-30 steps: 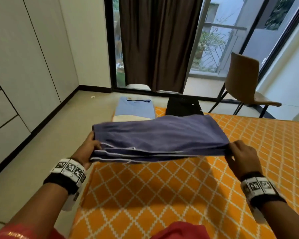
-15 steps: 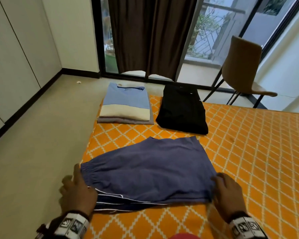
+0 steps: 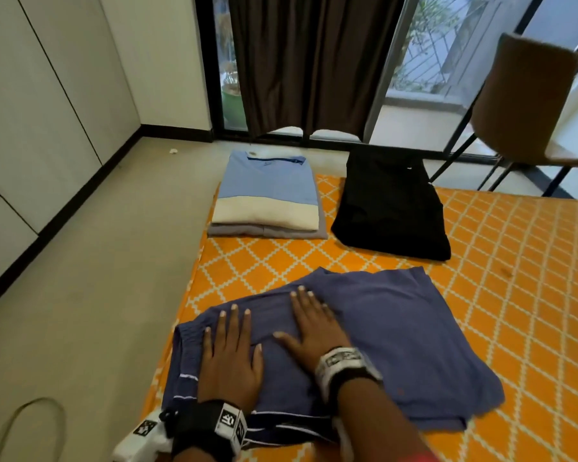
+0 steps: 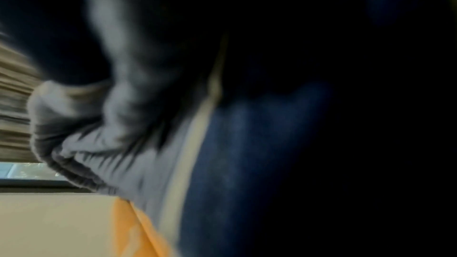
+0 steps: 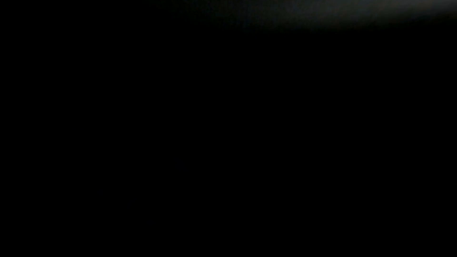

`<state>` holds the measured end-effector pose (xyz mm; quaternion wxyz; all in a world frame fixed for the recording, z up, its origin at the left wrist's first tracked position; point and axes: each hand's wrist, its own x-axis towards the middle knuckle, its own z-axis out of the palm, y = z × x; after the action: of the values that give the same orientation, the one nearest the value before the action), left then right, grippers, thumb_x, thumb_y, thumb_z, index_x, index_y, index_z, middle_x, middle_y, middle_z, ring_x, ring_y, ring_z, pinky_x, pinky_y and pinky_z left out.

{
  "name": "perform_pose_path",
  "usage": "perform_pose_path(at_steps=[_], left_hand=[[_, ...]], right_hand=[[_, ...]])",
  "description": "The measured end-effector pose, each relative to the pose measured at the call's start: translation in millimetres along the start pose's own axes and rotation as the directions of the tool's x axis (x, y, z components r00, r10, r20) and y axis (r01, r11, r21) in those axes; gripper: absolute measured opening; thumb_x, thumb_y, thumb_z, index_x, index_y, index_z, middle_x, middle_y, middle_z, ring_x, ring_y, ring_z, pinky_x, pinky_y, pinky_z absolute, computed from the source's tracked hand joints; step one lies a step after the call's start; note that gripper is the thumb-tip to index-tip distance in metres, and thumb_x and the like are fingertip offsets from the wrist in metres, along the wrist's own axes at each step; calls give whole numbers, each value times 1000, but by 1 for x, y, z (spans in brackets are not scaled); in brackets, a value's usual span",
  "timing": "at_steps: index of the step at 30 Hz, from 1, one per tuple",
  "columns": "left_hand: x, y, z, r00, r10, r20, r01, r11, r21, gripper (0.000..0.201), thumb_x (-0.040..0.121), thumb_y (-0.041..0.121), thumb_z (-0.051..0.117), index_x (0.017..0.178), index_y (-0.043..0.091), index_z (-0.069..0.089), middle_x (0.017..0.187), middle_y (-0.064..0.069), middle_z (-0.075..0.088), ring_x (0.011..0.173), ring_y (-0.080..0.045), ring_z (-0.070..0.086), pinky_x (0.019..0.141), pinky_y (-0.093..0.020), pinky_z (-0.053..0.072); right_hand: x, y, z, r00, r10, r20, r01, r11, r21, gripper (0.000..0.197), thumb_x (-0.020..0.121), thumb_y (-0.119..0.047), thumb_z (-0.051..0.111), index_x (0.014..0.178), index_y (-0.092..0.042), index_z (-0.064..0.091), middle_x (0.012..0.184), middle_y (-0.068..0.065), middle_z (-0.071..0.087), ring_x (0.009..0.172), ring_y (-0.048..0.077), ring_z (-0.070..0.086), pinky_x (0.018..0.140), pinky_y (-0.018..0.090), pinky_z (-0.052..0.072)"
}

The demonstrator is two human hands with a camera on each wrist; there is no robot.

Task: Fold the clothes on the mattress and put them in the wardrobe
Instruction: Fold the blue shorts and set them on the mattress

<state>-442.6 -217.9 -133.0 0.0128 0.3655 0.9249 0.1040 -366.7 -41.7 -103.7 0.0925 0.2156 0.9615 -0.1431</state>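
Blue shorts [image 3: 397,345] folded at mattress [image 3: 514,278] left edge, pressed flat under left hand [image 3: 229,358] and right hand [image 3: 314,331], fingers straight, grasping nothing.

The person is wearing a black wristband [image 3: 203,425] on the left wrist, carrying white square tags printed with black coded markings [image 3: 229,422]. A white block-shaped piece [image 3: 137,443] is projecting from that band's outer side, bearing another coded tag. The right wrist is carrying a matching black band [image 3: 356,381] with white coded tags [image 3: 339,358] wrapped around it. Both forearms are showing bare. A red garment edge [image 3: 414,457] is showing at the bottom of the head view. Both hands are wearing nothing.
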Motion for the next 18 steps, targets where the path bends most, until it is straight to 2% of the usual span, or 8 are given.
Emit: perform_pose_path(at_steps=[5,7,9,11,12,14,16,18], left_hand=[[1,-2,3,999,-14,-33,15,1000,5,67,92,44,28,150,12,37,158,-11,30,144,-29,25,117,-43,2],[0,-1,3,999,2,-34,-2,1000,2,67,91,44,29,149,12,37,157,-12,30,144,-29,24,116,-45,6],[0,-1,3,1000,6,-26,-6,1000,-5,67,91,44,28,149,11,37,157,-13,30,144,-30,25,115,-49,13],[1,-1,3,1000,4,-20,-4,1000,-14,67,93,45,26,149,10,36,157,-13,29,144,-31,26,114,-51,16],[1,-1,3,1000,3,-18,-3,1000,-14,67,95,46,23,149,10,36,158,-13,29,144,-31,26,114,-51,16],[1,-1,3,1000,-2,-16,1,1000,-18,69,99,49,10,150,9,34,158,-13,28,144,-31,26,115,-51,14],[0,-1,3,1000,0,-18,0,1000,-18,74,99,52,2,150,8,34,157,-14,29,144,-31,27,115,-51,15],[0,-2,3,1000,7,-26,-7,1000,-22,73,99,51,5,150,8,35,157,-14,30,143,-31,29,114,-51,16]], right_hand=[[4,97,-25,982,182,50,-179,982,-55,113,63,-92,0,154,-26,-13,156,-10,-26,149,14,-14,119,35,-6],[7,110,-35,961,272,42,-267,959,-91,104,76,-87,9,154,-23,-13,161,-1,-20,149,19,-14,121,39,-4],[7,103,-47,944,311,-108,-325,931,-164,94,87,-77,6,155,-12,-2,163,10,-9,150,27,-8,121,43,-5],[-5,77,-58,964,96,-248,-148,969,-198,93,92,-70,2,151,-3,25,160,17,17,147,35,18,119,44,0],[-17,64,-54,971,-118,-206,62,963,-262,88,94,-67,7,147,-3,36,155,17,30,143,36,30,118,44,5],[-50,43,-20,877,-480,-6,442,812,-380,74,97,-60,16,145,-10,41,153,11,38,141,29,35,115,43,16],[-86,35,3,838,-527,142,539,760,-364,66,101,-53,15,152,-14,28,159,6,27,147,22,24,115,40,16],[-104,53,12,880,-462,110,472,826,-309,66,102,-54,17,156,-16,13,163,3,12,150,18,11,117,38,12]])
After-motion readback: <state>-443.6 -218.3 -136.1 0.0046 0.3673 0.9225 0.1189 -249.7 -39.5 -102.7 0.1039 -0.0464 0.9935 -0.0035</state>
